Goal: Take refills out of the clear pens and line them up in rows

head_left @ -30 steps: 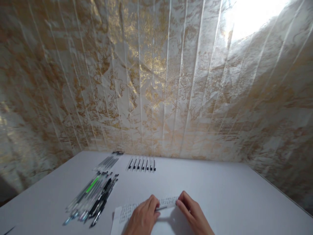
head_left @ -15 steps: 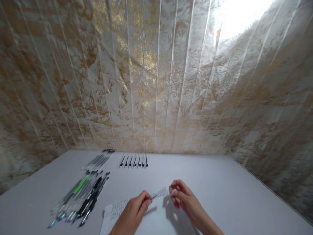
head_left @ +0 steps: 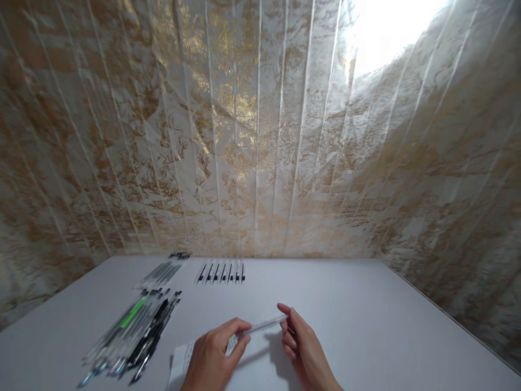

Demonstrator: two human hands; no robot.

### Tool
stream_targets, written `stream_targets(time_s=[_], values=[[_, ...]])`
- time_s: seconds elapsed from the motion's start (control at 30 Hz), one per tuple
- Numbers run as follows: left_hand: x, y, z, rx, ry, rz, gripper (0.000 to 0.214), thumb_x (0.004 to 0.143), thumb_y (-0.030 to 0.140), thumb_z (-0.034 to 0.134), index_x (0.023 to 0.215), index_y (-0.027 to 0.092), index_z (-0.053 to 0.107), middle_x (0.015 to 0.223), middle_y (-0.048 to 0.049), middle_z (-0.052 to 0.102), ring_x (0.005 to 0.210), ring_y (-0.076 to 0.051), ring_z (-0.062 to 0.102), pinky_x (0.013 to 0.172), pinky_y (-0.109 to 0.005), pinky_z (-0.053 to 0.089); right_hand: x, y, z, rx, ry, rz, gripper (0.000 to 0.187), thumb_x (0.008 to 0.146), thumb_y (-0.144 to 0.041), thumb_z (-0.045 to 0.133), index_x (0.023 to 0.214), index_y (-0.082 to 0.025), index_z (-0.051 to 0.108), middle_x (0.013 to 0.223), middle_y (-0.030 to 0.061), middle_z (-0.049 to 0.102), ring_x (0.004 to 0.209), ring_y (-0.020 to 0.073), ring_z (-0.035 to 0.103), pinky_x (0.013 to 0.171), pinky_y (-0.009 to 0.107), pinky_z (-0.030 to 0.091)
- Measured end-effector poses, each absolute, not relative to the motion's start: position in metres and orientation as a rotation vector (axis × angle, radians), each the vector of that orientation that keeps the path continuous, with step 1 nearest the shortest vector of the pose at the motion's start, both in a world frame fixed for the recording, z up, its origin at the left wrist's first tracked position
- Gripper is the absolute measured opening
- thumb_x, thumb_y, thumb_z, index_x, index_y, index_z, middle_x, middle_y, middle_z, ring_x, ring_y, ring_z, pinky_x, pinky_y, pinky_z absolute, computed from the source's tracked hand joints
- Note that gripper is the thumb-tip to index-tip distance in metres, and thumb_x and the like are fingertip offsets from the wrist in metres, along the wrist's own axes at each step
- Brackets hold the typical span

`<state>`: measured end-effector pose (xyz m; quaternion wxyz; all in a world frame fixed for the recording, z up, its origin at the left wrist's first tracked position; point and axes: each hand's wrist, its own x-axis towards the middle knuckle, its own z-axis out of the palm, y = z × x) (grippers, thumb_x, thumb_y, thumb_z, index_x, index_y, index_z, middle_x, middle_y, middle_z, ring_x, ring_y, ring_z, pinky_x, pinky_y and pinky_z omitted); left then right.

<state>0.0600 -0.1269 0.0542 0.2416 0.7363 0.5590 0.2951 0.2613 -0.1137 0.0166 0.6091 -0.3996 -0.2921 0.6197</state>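
Pale, shiny sheeting (head_left: 244, 163) with brown and gold patterning fills most of the frame, falling in long vertical creases, with a bright patch of glare (head_left: 391, 32) at the upper right. Below it, a white counter (head_left: 366, 320) spreads across the lower part of the frame. At the bottom centre are two bare hands. The left hand (head_left: 214, 355), palm down, has its thumb and fingers (head_left: 236, 327) closed on one end of a slim clear tube (head_left: 266, 325). To its right, the right hand (head_left: 306, 345) has its fingers partly curled at the tube's other end; whether they grip it or only touch it, I cannot tell. The tube slants slightly upward to the right, raised over the counter.

At the lower left lies a pile of pens (head_left: 134, 336), slanting side by side. Partly under the left hand, a sheet of paper (head_left: 178, 366) shows at the bottom, left of centre. Above the pile is a group of thin grey sticks (head_left: 160, 274), and to their right stands a row of clear pieces with black parts (head_left: 222, 273). Smallest are some dark bits (head_left: 179, 255) near the counter's far edge.
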Motion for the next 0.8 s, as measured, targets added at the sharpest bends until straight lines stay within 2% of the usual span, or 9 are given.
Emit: stream_targets(time_s=[0.17, 0.27, 0.37, 0.43, 0.63, 0.8], values=[[0.054, -0.124, 0.062, 2.053, 1.589, 0.576, 0.018, 0.093, 0.032, 0.041, 0.094, 0.027, 0.058, 0.071, 0.0080, 0.072, 0.067, -0.014, 0.067, 0.064, -0.022, 0.041, 0.315, -0.084, 0.039, -0.952, -0.623, 1.048, 0.045, 0.073, -0.063, 0.065, 0.077, -0.019, 0.054, 0.053, -0.0093, 0.040, 0.038, 0.0026, 0.021, 0.034, 0.016, 0.015], [0.058, -0.113, 0.067, 2.090, 1.652, 0.406, 0.019, 0.096, 0.029, 0.034, 0.096, 0.024, 0.053, 0.062, 0.0068, 0.070, 0.065, -0.015, 0.067, 0.063, -0.023, 0.039, 0.336, -0.060, 0.050, -1.055, -0.784, 1.023, 0.050, 0.073, -0.067, 0.061, 0.070, -0.019, 0.049, 0.048, -0.0090, 0.042, 0.037, 0.0027, 0.022, 0.036, 0.017, 0.015], [0.074, -0.099, 0.069, 2.174, 1.738, 0.304, 0.021, 0.097, 0.027, 0.033, 0.099, 0.023, 0.053, 0.065, 0.0025, 0.071, 0.071, -0.017, 0.069, 0.063, -0.024, 0.038, 0.320, -0.035, 0.046, -1.281, -1.142, 1.100, 0.055, 0.072, -0.074, 0.054, 0.062, -0.020, 0.046, 0.043, -0.0076, 0.043, 0.035, 0.0035, 0.023, 0.036, 0.018, 0.015], [0.087, -0.088, 0.068, 2.208, 1.757, 0.294, 0.021, 0.098, 0.026, 0.034, 0.100, 0.023, 0.054, 0.074, -0.0008, 0.073, 0.077, -0.019, 0.070, 0.063, -0.025, 0.039, 0.296, -0.017, 0.039, -1.388, -1.392, 1.050, 0.054, 0.076, -0.072, 0.048, 0.060, -0.021, 0.042, 0.042, -0.0070, 0.044, 0.034, 0.0049, 0.028, 0.035, 0.019, 0.020], [0.112, -0.041, 0.051, 2.164, 1.877, 0.267, 0.024, 0.098, 0.025, 0.034, 0.110, 0.019, 0.054, 0.095, -0.0089, 0.074, 0.091, -0.022, 0.070, 0.070, -0.027, 0.042, 0.240, 0.052, 0.027, -1.555, -1.520, 0.957, 0.033, 0.087, -0.047, 0.049, 0.067, -0.021, 0.048, 0.040, -0.0084, 0.045, 0.033, 0.0081, 0.035, 0.039, 0.021, 0.027], [0.111, -0.009, 0.042, 2.106, 1.994, 0.226, 0.030, 0.097, 0.028, 0.038, 0.118, 0.013, 0.054, 0.101, -0.0152, 0.073, 0.096, -0.027, 0.069, 0.074, -0.030, 0.045, 0.229, 0.095, 0.027, -1.699, -1.655, 0.762, 0.018, 0.086, -0.029, 0.056, 0.075, -0.016, 0.061, 0.051, -0.0015, 0.058, 0.057, 0.0147, 0.059, 0.058, 0.022, 0.038]])
